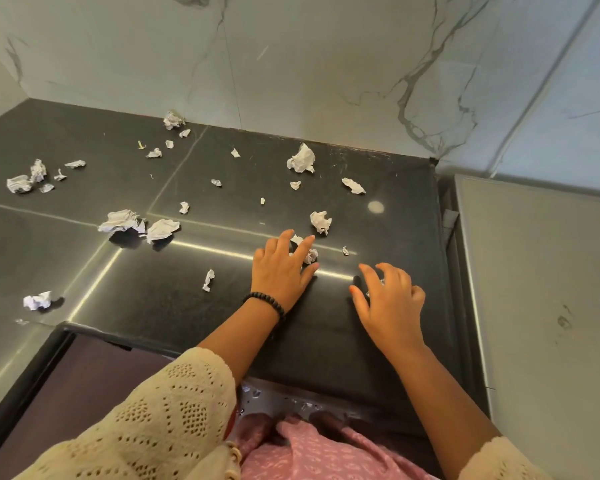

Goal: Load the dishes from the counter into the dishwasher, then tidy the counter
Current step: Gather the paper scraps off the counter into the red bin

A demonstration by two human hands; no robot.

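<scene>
Several crumpled white paper scraps litter the black stone counter [194, 306]. My left hand [280, 271], with a black bead bracelet on its wrist, lies near the counter's right side. Its straight fingers are spread over and touch two small scraps [310, 255]. My right hand [390, 306] hovers just to the right, fingers curled like a claw over a small paper scrap [381, 282] that shows white between them. A larger scrap [321, 221] sits just beyond my left fingertips. No dishes are in view.
Bigger paper wads lie at mid-left [122, 221], far left [20, 184] and near the marble wall [302, 159]. A grey appliance top [541, 289] adjoins the counter on the right. Below the front edge runs a shiny metal strip [291, 398], and a dark brown panel [84, 375] is at the lower left.
</scene>
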